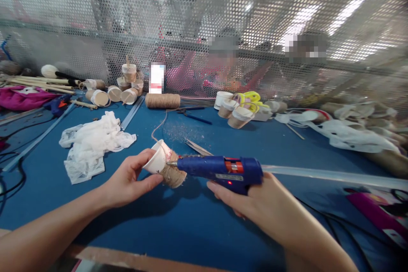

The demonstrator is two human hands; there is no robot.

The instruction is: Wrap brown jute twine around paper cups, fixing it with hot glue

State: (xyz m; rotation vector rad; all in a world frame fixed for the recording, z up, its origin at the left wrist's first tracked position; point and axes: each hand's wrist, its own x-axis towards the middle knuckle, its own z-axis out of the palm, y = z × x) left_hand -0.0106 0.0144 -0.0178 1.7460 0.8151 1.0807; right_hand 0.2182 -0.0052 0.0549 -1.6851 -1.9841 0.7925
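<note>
My left hand (129, 180) is closed around a small white paper cup (157, 159) held on its side, its lower part wrapped in brown twine (174, 174). My right hand (255, 202) grips a blue hot glue gun (223, 170). The gun's metal nozzle touches the cup where the twine wrapping ends. A clear glue stick (328, 174) sticks out of the gun's back to the right. A strand of twine runs from the cup back to a twine spool (162, 100) on the blue table (197, 225).
White mesh fabric (92, 144) lies at left. Twine-wrapped cups (127, 87) are piled at the back left, more cups (236, 114) at back centre. Scissors (193, 114), wooden sticks (41, 83) and black cables (12, 174) lie around. Behind a perforated metal screen (204, 21) sit other people.
</note>
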